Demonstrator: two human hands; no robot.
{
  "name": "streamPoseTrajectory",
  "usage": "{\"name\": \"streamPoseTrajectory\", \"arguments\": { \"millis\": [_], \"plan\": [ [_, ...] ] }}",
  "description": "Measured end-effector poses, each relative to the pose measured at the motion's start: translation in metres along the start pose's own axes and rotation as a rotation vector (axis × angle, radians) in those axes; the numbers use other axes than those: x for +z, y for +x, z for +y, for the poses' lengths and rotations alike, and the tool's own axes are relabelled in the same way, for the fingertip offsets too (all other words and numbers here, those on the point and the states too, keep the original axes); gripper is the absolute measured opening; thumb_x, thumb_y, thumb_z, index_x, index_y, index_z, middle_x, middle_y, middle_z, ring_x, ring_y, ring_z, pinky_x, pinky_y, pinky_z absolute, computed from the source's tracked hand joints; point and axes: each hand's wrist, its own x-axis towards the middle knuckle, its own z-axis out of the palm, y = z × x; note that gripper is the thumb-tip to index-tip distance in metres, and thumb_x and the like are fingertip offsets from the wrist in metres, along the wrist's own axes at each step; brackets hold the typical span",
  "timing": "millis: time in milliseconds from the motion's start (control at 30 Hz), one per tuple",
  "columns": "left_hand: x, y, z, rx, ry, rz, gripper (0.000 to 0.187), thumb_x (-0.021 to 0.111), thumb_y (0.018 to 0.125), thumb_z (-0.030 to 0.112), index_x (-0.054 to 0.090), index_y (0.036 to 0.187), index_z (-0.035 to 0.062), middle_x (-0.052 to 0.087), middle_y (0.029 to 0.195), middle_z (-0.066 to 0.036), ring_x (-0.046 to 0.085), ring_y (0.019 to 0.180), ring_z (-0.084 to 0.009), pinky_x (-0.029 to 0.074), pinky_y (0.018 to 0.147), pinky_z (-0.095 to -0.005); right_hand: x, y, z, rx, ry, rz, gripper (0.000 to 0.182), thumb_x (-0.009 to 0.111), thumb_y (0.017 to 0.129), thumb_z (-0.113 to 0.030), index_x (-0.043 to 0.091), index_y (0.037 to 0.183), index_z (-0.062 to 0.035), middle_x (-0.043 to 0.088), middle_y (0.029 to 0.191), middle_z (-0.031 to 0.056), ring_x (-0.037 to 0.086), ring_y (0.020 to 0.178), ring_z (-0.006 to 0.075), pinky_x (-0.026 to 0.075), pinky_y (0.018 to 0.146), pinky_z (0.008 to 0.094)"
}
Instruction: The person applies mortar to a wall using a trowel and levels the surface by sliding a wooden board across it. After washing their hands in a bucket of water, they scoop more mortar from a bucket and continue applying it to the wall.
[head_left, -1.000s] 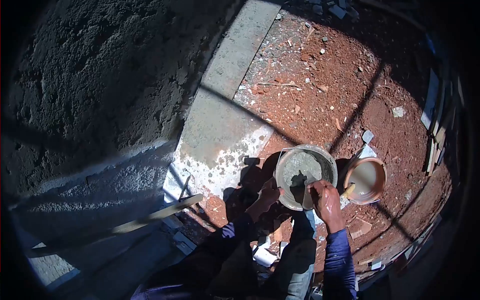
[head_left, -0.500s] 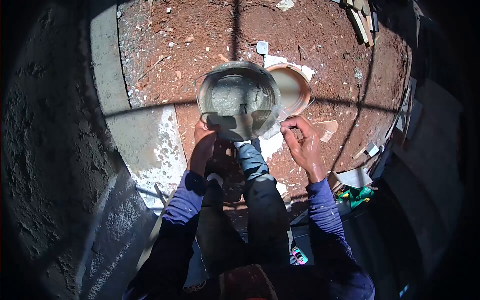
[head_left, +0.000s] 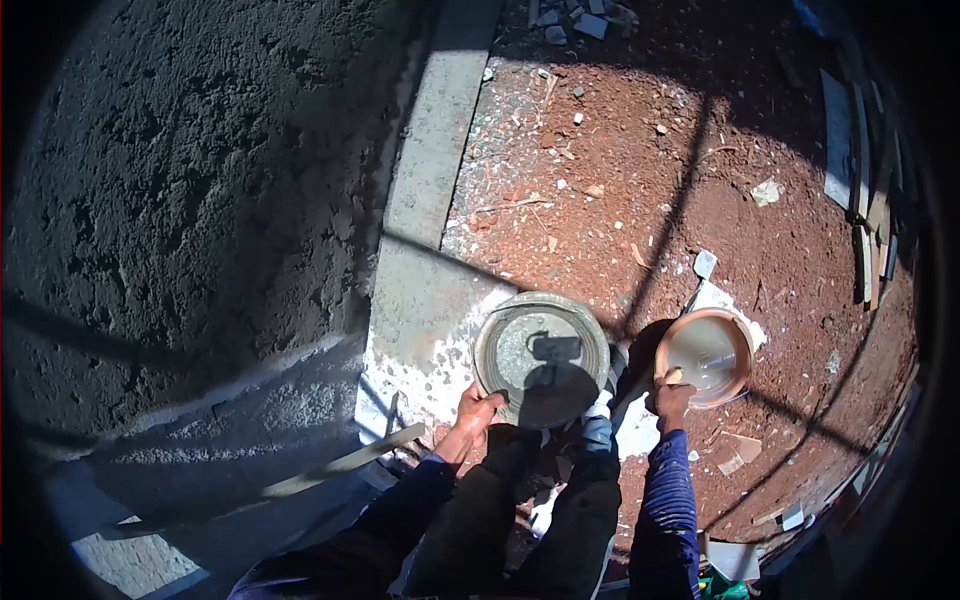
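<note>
My left hand (head_left: 480,412) is closed on the lower left rim of a round grey bucket (head_left: 485,350). Wet grey material lies inside it, with a shadow across it. To the right, my right hand (head_left: 672,400) is closed at the near left edge of an orange-brown basin (head_left: 744,372) that holds cloudy liquid. A small pale yellowish thing (head_left: 673,376) shows at its fingertips; I cannot make out what it is. The bucket and the basin stand apart.
A rough grey wall (head_left: 220,200) fills the left side, with a concrete strip (head_left: 430,150) along it. Reddish soil (head_left: 620,200) carries scattered chips. Wooden boards (head_left: 860,180) lie at the right. A long strip of wood (head_left: 340,465) slants at the lower left, beside my legs.
The view has swung left. The bucket is now farther from the basin, which it overlapped in view before. My right hand has moved from the bucket's right side to the basin.
</note>
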Motion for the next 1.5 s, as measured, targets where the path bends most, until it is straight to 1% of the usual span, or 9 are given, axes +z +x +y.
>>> {"name": "streamPoseTrajectory", "arguments": {
  "millis": [67, 200, 400, 567, 800, 1067, 1267, 1400, 1500],
  "plan": [
    [-0.017, -0.014, -0.005, -0.062, -0.371, -0.087, 0.024, 0.059, 0.074, -0.005, 0.059, 0.097, 0.0026, 0.062, 0.077, -0.005, 0.060, 0.064, -0.0151, 0.052, 0.050, -0.0295, 0.068, 0.060, 0.098, 0.121, 0.117, 0.090, 0.048, 0.071, 0.079, -0.022, 0.045, 0.108, 0.0048, 0.061, 0.094, 0.0202, 0.063, 0.078, 0.0307, 0.052, 0.071, 0.0396],
    [-0.065, -0.021, -0.026, -0.060, -0.308, -0.059, 0.024, 0.058, 0.076, -0.005, 0.058, 0.098, 0.0040, 0.061, 0.075, -0.003, 0.059, 0.057, -0.0130, 0.052, 0.049, -0.0286, -0.044, -0.005, -0.042, 0.494, 0.671, -0.356, 0.011, 0.052, 0.084, -0.012, 0.055, 0.094, -0.0080, 0.053, 0.074, 0.0083, 0.047, 0.051, 0.0172, 0.040, 0.043, 0.0324],
    [-0.130, -0.067, -0.050, 0.053, -0.389, -0.213, 0.021, 0.058, 0.082, 0.002, 0.056, 0.102, 0.0063, 0.061, 0.084, -0.005, 0.061, 0.073, -0.0178, 0.051, 0.061, -0.0325, -0.193, -0.073, -0.050, 0.593, 0.695, -0.617, 0.016, 0.048, 0.086, -0.019, 0.053, 0.091, -0.0046, 0.048, 0.067, 0.0029, 0.043, 0.049, 0.0139, 0.036, 0.043, 0.0229],
    [-0.172, -0.110, -0.074, 0.046, -0.646, -0.239, 0.026, 0.065, 0.076, 0.004, 0.058, 0.101, 0.0064, 0.061, 0.085, -0.008, 0.062, 0.071, -0.0197, 0.050, 0.055, -0.0353, -0.274, -0.213, -0.105, 0.224, 0.406, -0.360, 0.025, 0.050, 0.093, -0.029, 0.054, 0.095, -0.0040, 0.051, 0.068, 0.0042, 0.050, 0.052, 0.0171, 0.042, 0.045, 0.0278],
    [-0.263, -0.202, -0.039, 0.385, -0.596, -0.329, 0.035, 0.063, 0.073, 0.003, 0.059, 0.108, -0.0015, 0.065, 0.090, -0.005, 0.060, 0.073, -0.0125, 0.049, 0.067, -0.0275, -0.222, -0.396, -0.256, -0.250, 0.571, -0.667, 0.040, 0.046, 0.086, -0.006, 0.039, 0.125, -0.0051, 0.059, 0.104, 0.0134, 0.064, 0.082, 0.0297, 0.058, 0.069, 0.0457],
    [-0.284, -0.238, -0.008, 0.531, -0.487, -0.155, 0.047, 0.059, 0.071, -0.003, 0.058, 0.118, -0.0006, 0.063, 0.093, -0.004, 0.054, 0.080, -0.0101, 0.046, 0.073, -0.0272, -0.139, -0.452, -0.344, -0.418, 0.538, -0.848, 0.027, 0.054, 0.080, -0.007, 0.053, 0.107, -0.0049, 0.057, 0.095, 0.0069, 0.055, 0.084, 0.0172, 0.048, 0.073, 0.0324],
    [-0.275, -0.198, -0.007, 0.686, -1.287, -0.190, 0.059, 0.054, 0.065, -0.009, 0.057, 0.123, 0.0010, 0.063, 0.092, -0.004, 0.058, 0.077, -0.0132, 0.049, 0.071, -0.0271, -0.113, -0.454, -0.358, -0.587, 0.266, -0.923, 0.037, 0.052, 0.083, -0.003, 0.051, 0.120, -0.0042, 0.053, 0.092, 0.0042, 0.051, 0.071, 0.0147, 0.050, 0.063, 0.0300],
    [-0.294, -0.187, -0.004, 0.756, -1.335, -0.120, 0.056, 0.052, 0.065, -0.009, 0.058, 0.120, -0.0007, 0.063, 0.091, -0.004, 0.058, 0.074, -0.0123, 0.049, 0.067, -0.0259, -0.165, -0.496, -0.384, -0.695, -0.186, -1.061, 0.037, 0.054, 0.088, -0.001, 0.048, 0.124, -0.0025, 0.061, 0.110, 0.0098, 0.064, 0.098, 0.0213, 0.056, 0.073, 0.0346],
    [-0.308, -0.181, -0.007, 0.826, -1.236, -0.117, 0.054, 0.053, 0.065, -0.008, 0.058, 0.119, -0.0013, 0.062, 0.086, -0.002, 0.055, 0.070, -0.0103, 0.047, 0.064, -0.0245, -0.184, -0.545, -0.406, -0.809, -0.594, -0.970, 0.031, 0.061, 0.088, -0.010, 0.053, 0.115, -0.0001, 0.064, 0.096, 0.0101, 0.064, 0.086, 0.0161, 0.051, 0.067, 0.0332]
  ]
}}
